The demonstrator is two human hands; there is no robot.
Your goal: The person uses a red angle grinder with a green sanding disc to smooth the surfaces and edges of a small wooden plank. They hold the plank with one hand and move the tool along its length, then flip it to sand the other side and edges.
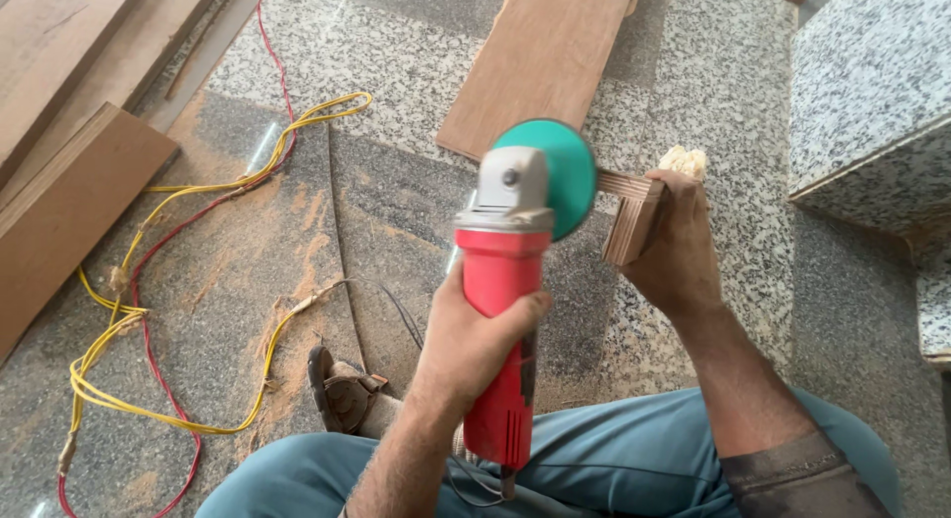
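My left hand (466,352) grips the red body of an angle grinder (500,270) that points away from me, its grey head and green disc (567,171) at the far end. My right hand (679,265) holds a small piece of layered plywood (634,219) just right of the disc. The disc's edge meets the plywood's thin end. A pale, frayed lump (684,161) sits at the top of my right hand. My legs in blue trousers (614,459) are below.
A long brown board (545,62) lies on the granite floor beyond the disc. Larger boards (69,211) lean at the left. Yellow and red wires (149,280) loop over sawdust on the left. My sandalled foot (342,389) is near them. A granite step (872,92) rises at the right.
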